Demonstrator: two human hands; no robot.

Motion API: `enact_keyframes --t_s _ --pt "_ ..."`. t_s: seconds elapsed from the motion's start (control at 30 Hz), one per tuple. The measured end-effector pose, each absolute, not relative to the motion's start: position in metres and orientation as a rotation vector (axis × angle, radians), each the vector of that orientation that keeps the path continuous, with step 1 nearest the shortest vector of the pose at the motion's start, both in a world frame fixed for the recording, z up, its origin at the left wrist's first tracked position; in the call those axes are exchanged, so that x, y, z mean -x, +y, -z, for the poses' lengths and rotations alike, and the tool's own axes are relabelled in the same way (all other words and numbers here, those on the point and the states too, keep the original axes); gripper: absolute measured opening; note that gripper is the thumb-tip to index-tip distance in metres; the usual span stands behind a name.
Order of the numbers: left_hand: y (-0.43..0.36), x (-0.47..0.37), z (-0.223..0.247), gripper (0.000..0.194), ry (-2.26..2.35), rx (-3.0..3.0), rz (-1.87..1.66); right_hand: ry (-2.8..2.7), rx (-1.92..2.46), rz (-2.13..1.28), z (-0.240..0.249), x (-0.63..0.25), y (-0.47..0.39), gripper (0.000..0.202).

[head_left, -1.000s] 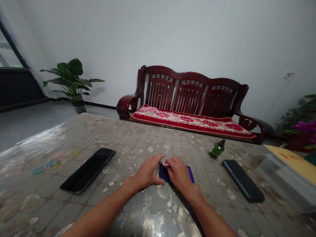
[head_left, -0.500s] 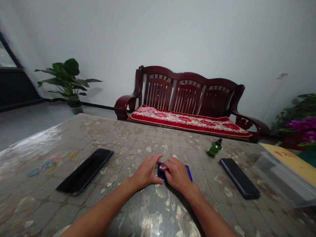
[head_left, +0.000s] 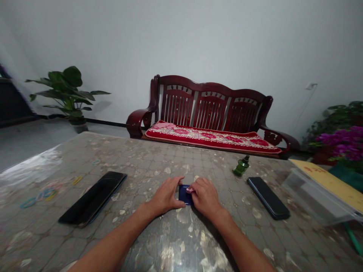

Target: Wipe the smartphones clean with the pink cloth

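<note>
In the head view, spreading the left hand [head_left: 167,194] wide around the left end of a small dark-blue flat item [head_left: 183,197], setting thumb and fingers at its opposite edges. Pinching a small pink piece [head_left: 190,190] narrowly between thumb and fingers of the right hand [head_left: 205,196], pressing close over the blue item, hiding its right part. Showing the blue item lying flat on the patterned surface [head_left: 170,155], between the two hands. Showing a large black device [head_left: 93,198] lying left of the hands, with coloured loops [head_left: 51,194] beyond it to the left. Showing a green bottle [head_left: 241,167] standing beyond and right of the hands, near a dark phone-like device [head_left: 268,197]. Also showing a clear container [head_left: 314,200] with a yellow sheet [head_left: 329,181] on top at far right, and a dark-red wooden bench [head_left: 137,121] behind the surface.
</note>
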State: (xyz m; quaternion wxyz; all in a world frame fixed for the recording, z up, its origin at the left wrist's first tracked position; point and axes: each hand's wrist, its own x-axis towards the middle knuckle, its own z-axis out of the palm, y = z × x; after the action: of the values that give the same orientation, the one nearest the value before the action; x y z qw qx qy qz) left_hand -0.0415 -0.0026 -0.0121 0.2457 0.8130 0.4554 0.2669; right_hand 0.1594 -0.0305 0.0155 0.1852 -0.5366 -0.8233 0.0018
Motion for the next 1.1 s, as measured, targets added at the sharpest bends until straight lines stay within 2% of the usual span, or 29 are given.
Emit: enact_keyframes --t_s 0.3,0.53,0.73,0.9,1.1 --pt "-0.005 0.039 0.006 0.088 1.26 -2.23 -0.704 -2.36 1.52 -0.055 -0.018 -0.168 -0.034 0.014" --pt "-0.005 0.039 0.004 0.082 1.244 -2.245 -0.723 -2.257 1.721 0.088 -0.021 -0.177 -0.031 0.015" --pt "-0.004 0.04 0.006 0.079 1.233 -2.272 -0.723 -2.413 1.541 0.004 -0.023 -0.185 -0.04 0.012" --pt "-0.004 0.04 0.006 0.078 1.248 -2.283 -0.704 -2.34 1.613 0.058 -0.024 -0.202 -0.042 0.013" --pt "-0.005 0.041 0.005 0.074 1.248 -2.283 -0.701 -2.333 1.489 -0.084 -0.018 -0.21 -0.052 0.016"
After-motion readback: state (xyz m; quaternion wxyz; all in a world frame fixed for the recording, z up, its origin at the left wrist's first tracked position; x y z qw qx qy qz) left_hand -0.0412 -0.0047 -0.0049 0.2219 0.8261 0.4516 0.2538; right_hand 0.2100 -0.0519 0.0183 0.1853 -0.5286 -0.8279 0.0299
